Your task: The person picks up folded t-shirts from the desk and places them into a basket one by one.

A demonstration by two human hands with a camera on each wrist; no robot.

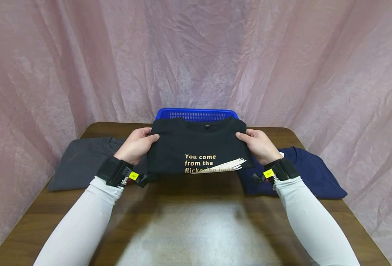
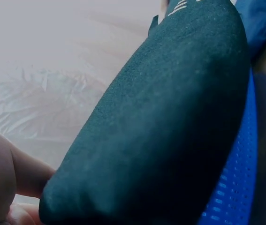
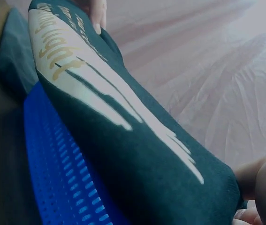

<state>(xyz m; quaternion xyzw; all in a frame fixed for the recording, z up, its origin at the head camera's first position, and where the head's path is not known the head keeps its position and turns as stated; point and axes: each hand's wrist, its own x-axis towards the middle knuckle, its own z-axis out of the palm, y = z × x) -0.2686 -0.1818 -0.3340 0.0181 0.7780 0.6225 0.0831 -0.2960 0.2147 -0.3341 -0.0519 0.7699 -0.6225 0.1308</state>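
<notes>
On the left side of the wooden table (image 1: 196, 229) lies a folded grey shirt (image 1: 83, 162), flat and just beside the person's left hand (image 1: 137, 145). That hand grips the left edge of a folded black shirt (image 1: 196, 147), thumb on top and fingers curled underneath. The black shirt is held up over the middle of the table, roughly level, with pale yellow lettering on its front (the readable part says "You come from the") and a pale streaked print at its lower right. Behind and below it, at the far edge of the table, stands a blue basket (image 1: 196, 113) with a perforated wall; both wrist views show the shirt right above that blue mesh. At the shirt's right edge, the right hand (image 1: 258, 145) pinches the cloth the same way, thumb over and fingers beneath. To the right of that hand a folded navy shirt (image 1: 309, 173) lies flat on the table. White sleeves cover both forearms, each with a black wrist strap. A wrinkled pink curtain (image 1: 196, 55) hangs behind.
</notes>
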